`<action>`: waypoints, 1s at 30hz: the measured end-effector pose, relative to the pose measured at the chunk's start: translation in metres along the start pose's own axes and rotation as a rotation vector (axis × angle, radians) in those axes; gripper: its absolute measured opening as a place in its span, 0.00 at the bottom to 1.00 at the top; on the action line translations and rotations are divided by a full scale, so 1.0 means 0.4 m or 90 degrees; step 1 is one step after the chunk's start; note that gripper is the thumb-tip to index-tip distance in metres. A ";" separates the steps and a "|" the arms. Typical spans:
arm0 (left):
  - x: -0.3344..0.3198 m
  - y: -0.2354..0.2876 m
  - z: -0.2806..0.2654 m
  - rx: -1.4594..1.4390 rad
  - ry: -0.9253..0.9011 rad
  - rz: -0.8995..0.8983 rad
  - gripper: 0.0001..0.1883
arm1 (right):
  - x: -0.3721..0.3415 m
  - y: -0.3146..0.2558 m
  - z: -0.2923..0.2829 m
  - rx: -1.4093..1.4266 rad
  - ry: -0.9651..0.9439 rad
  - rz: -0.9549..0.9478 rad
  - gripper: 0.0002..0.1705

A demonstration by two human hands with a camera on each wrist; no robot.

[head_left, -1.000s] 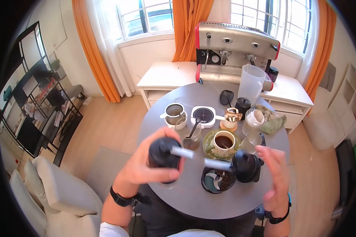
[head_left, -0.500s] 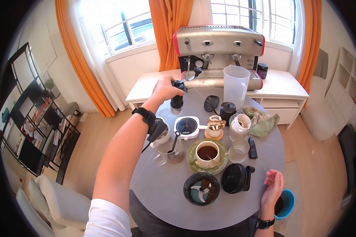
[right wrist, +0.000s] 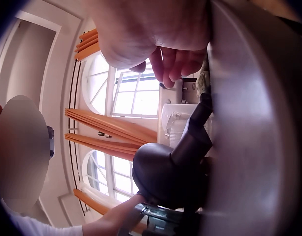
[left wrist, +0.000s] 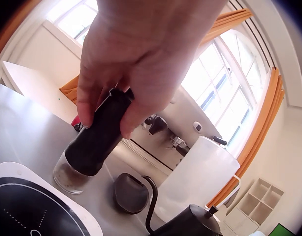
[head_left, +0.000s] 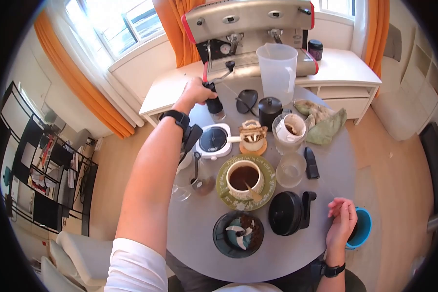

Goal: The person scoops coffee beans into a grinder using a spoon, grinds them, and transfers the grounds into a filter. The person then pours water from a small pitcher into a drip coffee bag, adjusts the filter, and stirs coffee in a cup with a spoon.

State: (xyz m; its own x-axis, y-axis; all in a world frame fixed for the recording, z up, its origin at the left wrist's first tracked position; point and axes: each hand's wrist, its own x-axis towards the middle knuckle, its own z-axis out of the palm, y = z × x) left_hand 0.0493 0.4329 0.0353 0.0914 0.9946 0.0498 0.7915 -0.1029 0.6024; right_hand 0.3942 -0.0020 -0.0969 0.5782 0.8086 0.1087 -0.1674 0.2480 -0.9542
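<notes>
At the far left of the table, my left hand [head_left: 197, 91] grips a black hand coffee grinder [head_left: 213, 101] round its upper part, the crank pointing toward the espresso machine. In the left wrist view, thumb and fingers straddle the grinder's black body [left wrist: 99, 135], and its clear bottom meets the tabletop. My right hand [head_left: 343, 221] lies at the right table edge, fingers loosely bent, holding nothing. Nearest to it is a black lid with a handle [head_left: 284, 214]. Beside that lid sits a blade-grinder cup [head_left: 219, 243] with metal blades and brown coffee inside.
A coffee cup [head_left: 260, 187] with a spoon sits on a green plate [head_left: 224, 194]. Around it stand a white scale [head_left: 224, 129], glass jug [head_left: 180, 182], glass [head_left: 291, 170], black kettle [head_left: 269, 114], and tall plastic pitcher [head_left: 277, 73]. A blue bucket [head_left: 365, 228] is beyond the right edge.
My left hand has carried the hand grinder from above the near side to the table's far left. My right hand has dropped to the right edge. The head view has tilted down.
</notes>
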 end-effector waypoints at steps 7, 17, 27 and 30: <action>-0.051 -0.012 -0.065 0.037 0.041 0.045 0.52 | 0.000 0.002 0.000 -0.024 0.012 -0.006 0.17; -0.889 -0.066 -0.138 -0.351 0.135 0.216 0.14 | 0.007 0.010 -0.002 -0.053 0.001 -0.002 0.14; -1.099 -0.057 0.215 -0.455 -0.034 0.137 0.67 | 0.010 0.026 -0.001 -0.097 -0.004 -0.038 0.11; -1.088 -0.030 0.251 -0.438 0.003 0.105 0.64 | 0.008 0.032 -0.003 -0.110 0.000 -0.047 0.10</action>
State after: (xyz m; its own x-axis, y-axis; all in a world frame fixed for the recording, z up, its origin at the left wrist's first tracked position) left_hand 0.0608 -0.0003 -0.0736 0.1733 0.9670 0.1868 0.2064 -0.2211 0.9532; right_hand 0.3949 0.0033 -0.1090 0.5840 0.7915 0.1802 0.0150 0.2114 -0.9773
